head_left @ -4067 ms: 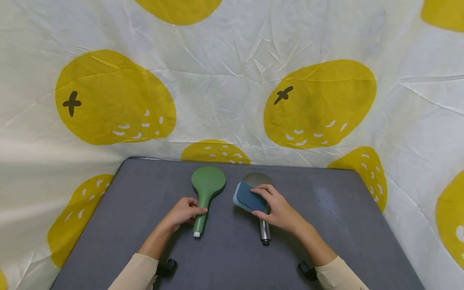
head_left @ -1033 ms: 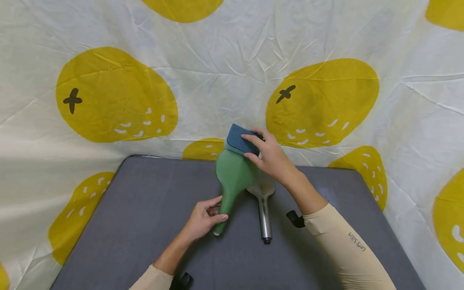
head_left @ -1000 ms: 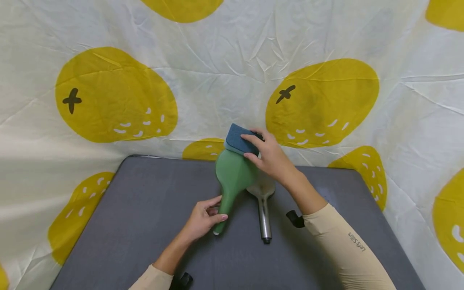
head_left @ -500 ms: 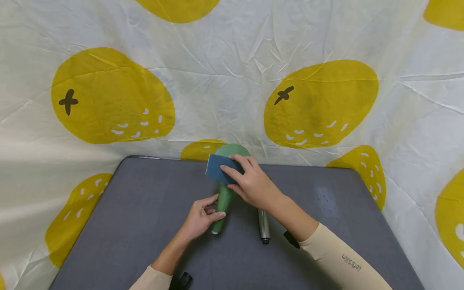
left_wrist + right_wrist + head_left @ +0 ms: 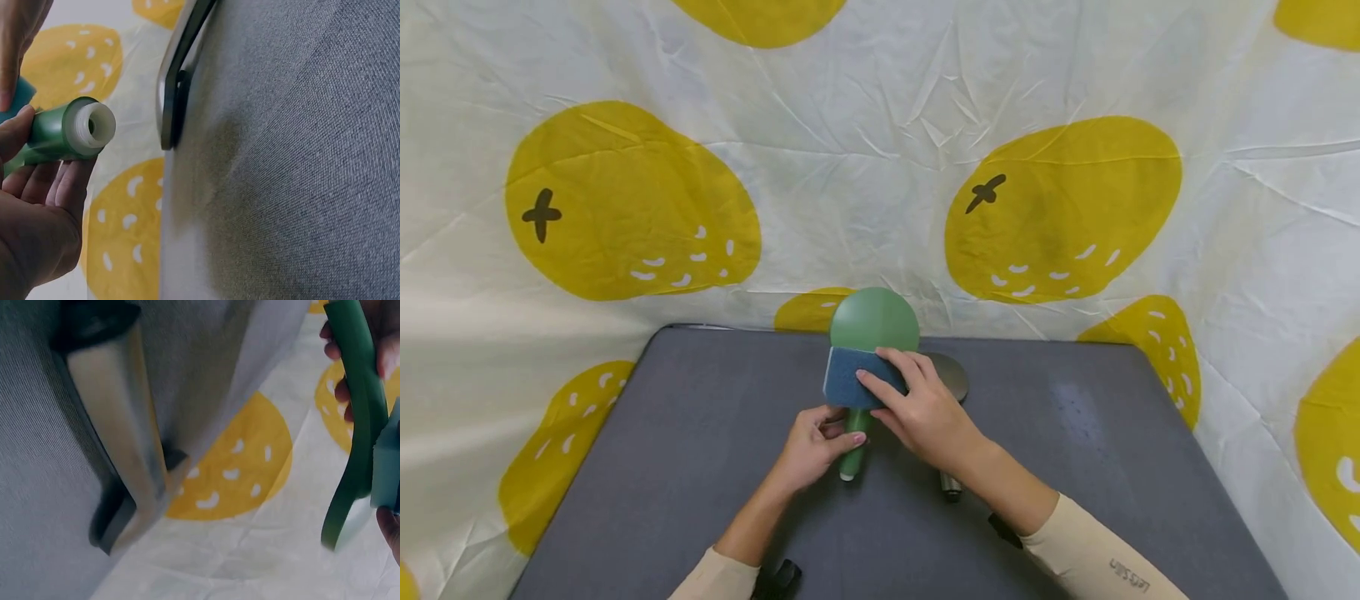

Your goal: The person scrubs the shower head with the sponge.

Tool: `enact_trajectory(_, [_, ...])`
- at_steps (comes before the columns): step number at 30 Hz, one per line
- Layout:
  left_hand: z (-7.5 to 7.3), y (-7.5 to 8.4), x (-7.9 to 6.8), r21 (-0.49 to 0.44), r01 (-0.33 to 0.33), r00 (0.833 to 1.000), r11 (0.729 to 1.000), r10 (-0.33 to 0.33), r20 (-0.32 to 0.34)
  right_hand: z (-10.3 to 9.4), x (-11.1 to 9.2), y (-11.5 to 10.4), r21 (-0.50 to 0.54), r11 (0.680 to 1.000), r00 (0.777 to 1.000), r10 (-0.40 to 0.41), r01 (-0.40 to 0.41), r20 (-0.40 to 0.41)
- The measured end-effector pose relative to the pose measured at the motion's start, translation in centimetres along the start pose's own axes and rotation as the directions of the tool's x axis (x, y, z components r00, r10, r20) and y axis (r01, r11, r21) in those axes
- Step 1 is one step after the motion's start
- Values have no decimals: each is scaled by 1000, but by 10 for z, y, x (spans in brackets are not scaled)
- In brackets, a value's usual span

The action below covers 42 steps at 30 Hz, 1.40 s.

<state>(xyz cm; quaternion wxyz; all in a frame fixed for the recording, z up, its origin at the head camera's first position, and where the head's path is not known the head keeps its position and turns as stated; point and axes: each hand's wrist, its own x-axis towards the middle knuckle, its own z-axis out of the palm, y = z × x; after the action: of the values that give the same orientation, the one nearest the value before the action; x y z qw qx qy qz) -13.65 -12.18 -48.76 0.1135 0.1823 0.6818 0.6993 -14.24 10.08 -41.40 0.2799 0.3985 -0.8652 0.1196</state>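
The raised shower head (image 5: 874, 319) is above the counter (image 5: 700, 433), its disc away from the person, its handle towards them. The sponge (image 5: 850, 375) lies on its near face, where disc meets handle. Left-hand fingers (image 5: 827, 412) are round the handle, before the sponge; right-hand fingers (image 5: 880, 387) hold the sponge from the raised shower head's right. Also to its right, lower, a second shower head (image 5: 951, 377) lies on the counter. A hanging cloth (image 5: 850, 192) stands behind it all.

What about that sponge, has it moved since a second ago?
Yes: in the head view, the sponge moved down and left, from above the table's back edge to below it.
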Motion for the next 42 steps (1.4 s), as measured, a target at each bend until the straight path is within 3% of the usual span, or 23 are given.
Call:
enact_trajectory(7, [-1,-1,-2,14,-6,999,1000,5,32,-12,13,36,83,991,994,107,-105,-21])
enact_trajectory(14, [3,-5,-3,54,23,999,998,-25,46,-28,40,77,159,937,950,300,-310,81])
enact_trajectory(19, [3,-4,-3,73,15,998,997,-19,61,-35,49,87,155,935,946,305,-320,114])
enact_trajectory(25, [2,-2,-3,111,17,998,994,-23,57,-28,46,72,65,982,982,175,-180,69])
enact_trajectory(30, [3,-1,-4,131,35,999,991,-39,34,-13,32,45,44,997,997,69,-70,35])
enact_trajectory(35, [3,1,-2,126,25,1000,992,-26,9,2,8,18,19,999,999,44,-44,-2])
enact_trajectory(42, [1,5,1,-34,0,1000,999,1,19,16,-17,-2,59,996,997,70,-68,-42])
